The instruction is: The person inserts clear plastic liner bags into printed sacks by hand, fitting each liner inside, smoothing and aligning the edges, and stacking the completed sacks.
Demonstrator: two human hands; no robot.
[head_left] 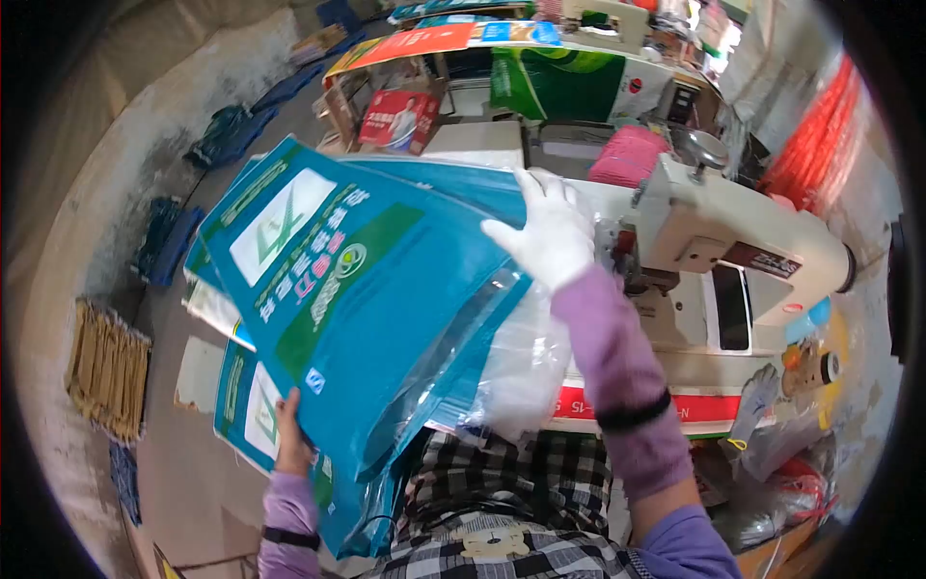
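A large teal printed sack [386, 289] with a white panel and green band lies tilted across the pile in front of me. My left hand [292, 439], bare, grips its near left edge with the thumb on top; the other fingers are partly hidden. My right hand [548, 230], in a white glove, rests at the right edge of the sacks with thumb and fingers apart. Clear plastic liner [526, 362] spills out below the glove. More teal sacks [236, 391] lie underneath. Close to my right hand stands a white sewing machine [733, 232].
A phone [731, 307] leans on the machine. Behind it sit a pink thread cone [629, 154] and a red box [395, 121]. Red strands [820, 140] hang at the right. A brown bundle [108, 372] lies on the floor at left. Plastic bags [781, 482] crowd the lower right.
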